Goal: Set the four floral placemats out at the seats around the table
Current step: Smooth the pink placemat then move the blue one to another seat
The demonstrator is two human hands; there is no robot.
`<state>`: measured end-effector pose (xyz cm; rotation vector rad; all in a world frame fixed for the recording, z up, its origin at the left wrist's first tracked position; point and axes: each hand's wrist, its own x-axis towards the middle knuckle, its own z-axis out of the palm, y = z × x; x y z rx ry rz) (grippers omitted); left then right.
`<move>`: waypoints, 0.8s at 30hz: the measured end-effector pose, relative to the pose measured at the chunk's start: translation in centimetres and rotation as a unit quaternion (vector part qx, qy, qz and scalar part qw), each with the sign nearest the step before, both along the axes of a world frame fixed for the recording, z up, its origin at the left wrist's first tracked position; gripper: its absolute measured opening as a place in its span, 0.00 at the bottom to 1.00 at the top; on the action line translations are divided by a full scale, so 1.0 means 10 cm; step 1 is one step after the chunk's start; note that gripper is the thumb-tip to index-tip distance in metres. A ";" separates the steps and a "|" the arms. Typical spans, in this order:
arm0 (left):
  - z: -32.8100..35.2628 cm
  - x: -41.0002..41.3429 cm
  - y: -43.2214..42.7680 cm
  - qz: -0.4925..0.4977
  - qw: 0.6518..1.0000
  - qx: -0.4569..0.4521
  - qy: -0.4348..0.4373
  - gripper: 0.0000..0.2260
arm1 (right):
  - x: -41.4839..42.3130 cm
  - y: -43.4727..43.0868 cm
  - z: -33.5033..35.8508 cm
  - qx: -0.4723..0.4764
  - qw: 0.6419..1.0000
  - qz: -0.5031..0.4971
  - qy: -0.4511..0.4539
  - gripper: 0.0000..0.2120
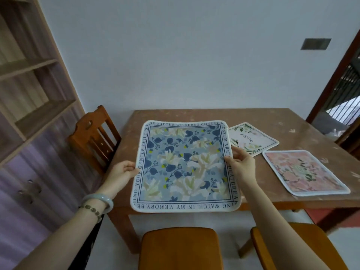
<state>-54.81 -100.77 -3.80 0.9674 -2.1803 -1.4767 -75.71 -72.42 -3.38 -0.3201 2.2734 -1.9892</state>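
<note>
Placemats: three visible; blue one (185,166) pinched by both hands (124,172) (240,162)

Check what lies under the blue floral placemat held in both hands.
The blue floral placemat, gripped by the left hand and right hand, covers the brown wooden table. Bare tabletop shows around its edges; anything beneath, including a fourth mat, is hidden.

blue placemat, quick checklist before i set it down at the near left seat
1. Grip: left hand and right hand each pinch a side edge of the blue placemat: ok.
2. Mat held flat, unfolded: ok.
3. Table under the mat bare: cannot tell, mat hides it.
4. Clear of the pink placemat: ok.
5. Clear of the white placemat: ok.
6. Fourth mat located: not ok, not in view.
</note>
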 end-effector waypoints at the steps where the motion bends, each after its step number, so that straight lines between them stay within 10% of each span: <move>1: -0.10 -0.07 -0.04 0.002 1.000 0.006 -0.012 0.05 | -0.07 -0.05 -0.11 0.011 1.000 0.000 -0.009 0.17; 24: -2.24 -1.57 -0.70 0.018 0.987 0.007 -0.162 0.05 | -1.59 -0.93 -2.41 0.215 0.974 0.000 -0.070 0.18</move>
